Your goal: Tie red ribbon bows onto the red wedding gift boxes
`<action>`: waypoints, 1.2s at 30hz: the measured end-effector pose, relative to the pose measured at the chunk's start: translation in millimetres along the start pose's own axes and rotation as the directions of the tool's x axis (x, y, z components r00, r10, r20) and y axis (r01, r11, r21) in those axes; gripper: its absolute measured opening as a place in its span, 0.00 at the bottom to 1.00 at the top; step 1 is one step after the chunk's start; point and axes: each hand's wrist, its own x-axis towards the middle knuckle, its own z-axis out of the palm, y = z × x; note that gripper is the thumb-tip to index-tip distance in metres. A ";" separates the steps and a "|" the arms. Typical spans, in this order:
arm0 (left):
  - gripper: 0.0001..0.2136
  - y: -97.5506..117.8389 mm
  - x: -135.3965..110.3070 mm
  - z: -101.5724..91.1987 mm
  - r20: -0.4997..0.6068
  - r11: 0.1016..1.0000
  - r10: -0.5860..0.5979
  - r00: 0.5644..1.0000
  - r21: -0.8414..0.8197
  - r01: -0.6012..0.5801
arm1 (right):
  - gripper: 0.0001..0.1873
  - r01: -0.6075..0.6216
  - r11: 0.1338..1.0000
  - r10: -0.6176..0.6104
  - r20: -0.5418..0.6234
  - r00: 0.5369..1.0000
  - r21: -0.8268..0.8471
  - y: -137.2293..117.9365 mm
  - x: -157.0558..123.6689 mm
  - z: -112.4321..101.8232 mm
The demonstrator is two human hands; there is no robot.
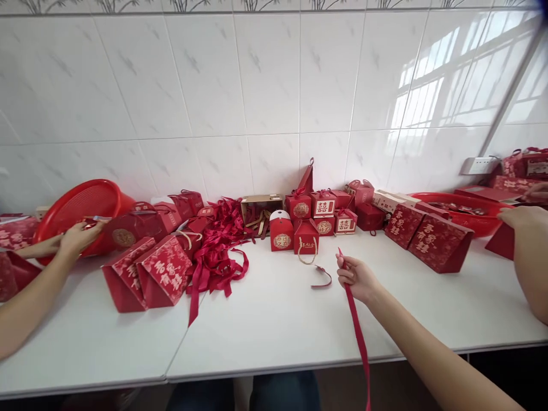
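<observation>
My right hand (358, 278) is closed on a dark red ribbon (358, 337), pinching it near one end. A pointed tip sticks up above the fingers, while the long part hangs down past the table's front edge. A short curled strip (323, 284) lies on the white table just left of this hand. Behind it stand a red gift box with a rope handle (306, 240) and a red box with a white top (281, 234). My left hand is out of view.
A tangled ribbon heap (222, 234) lies left of centre. Triangular red boxes (165, 271) stand nearby, with more triangular boxes (440, 240) at right. A co-worker's hand (79, 237) holds something small by a tilted red basin (85, 217). Another person's arm (531, 251) reaches in from the right.
</observation>
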 end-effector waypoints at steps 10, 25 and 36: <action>0.19 -106.1 185.0 114.1 -0.074 0.736 -0.675 0.734 -0.011 0.677 | 0.05 -0.027 0.999 0.021 0.118 0.993 0.046 4.0 36.6 -37.5; 0.08 -101.1 161.5 30.1 0.062 0.746 -0.616 0.785 -0.272 0.608 | 0.06 -0.022 0.999 0.026 0.106 0.994 -0.039 5.5 33.7 -30.7; 0.10 -37.2 49.5 -67.9 0.042 0.599 -0.760 0.649 -0.344 0.723 | 0.11 0.201 0.954 -0.145 0.243 0.959 -0.224 6.8 -39.3 -6.3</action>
